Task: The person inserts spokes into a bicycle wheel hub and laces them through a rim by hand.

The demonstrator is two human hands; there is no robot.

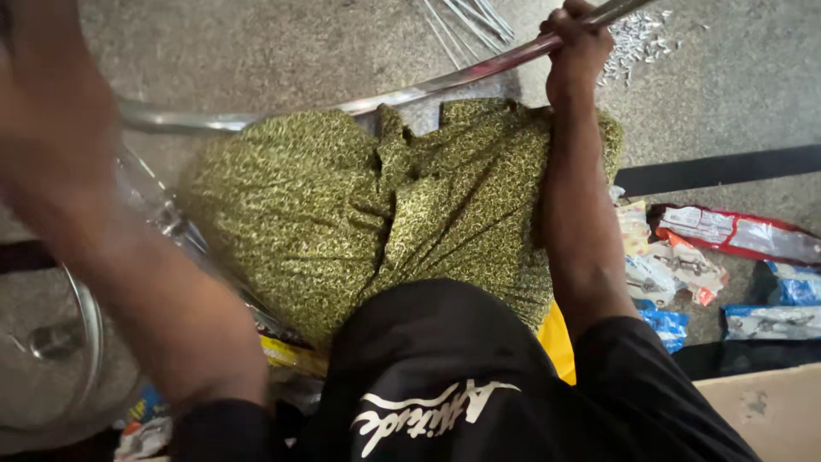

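1. 2 bare arms in view, person seated, seen from above. Black shirt [445, 376] nearest the camera, green patterned cloth [342, 214] over the lap beyond it.
2. Left arm [128, 257] is close to the lens and blurred. Left hand [51, 94] sits at the upper left edge; cannot tell whether it is wide, narrow or holding anything.
3. Yellow item [558, 342] peeks out just beside the right thigh.
4. Right side floor: several flat packets [684, 265], red, orange and blue, lying near each other. Dark strip [718, 168] runs across the floor beyond them.
5. Left side floor: 1 round metal wheel part [60, 342], blurred, low at the left edge.
6. Metal rim [445, 81] curves across the far edge of the lap, from the left side up to the top right.
7. Right hand [575, 56] is wrapped tight around the rim near the top of the view, arm stretched forward over the cloth.
8. Farthest: thin spokes [470, 21] lie on the grey floor [282, 51], and a pile of small silver bits [634, 41] sits just beside the right hand.
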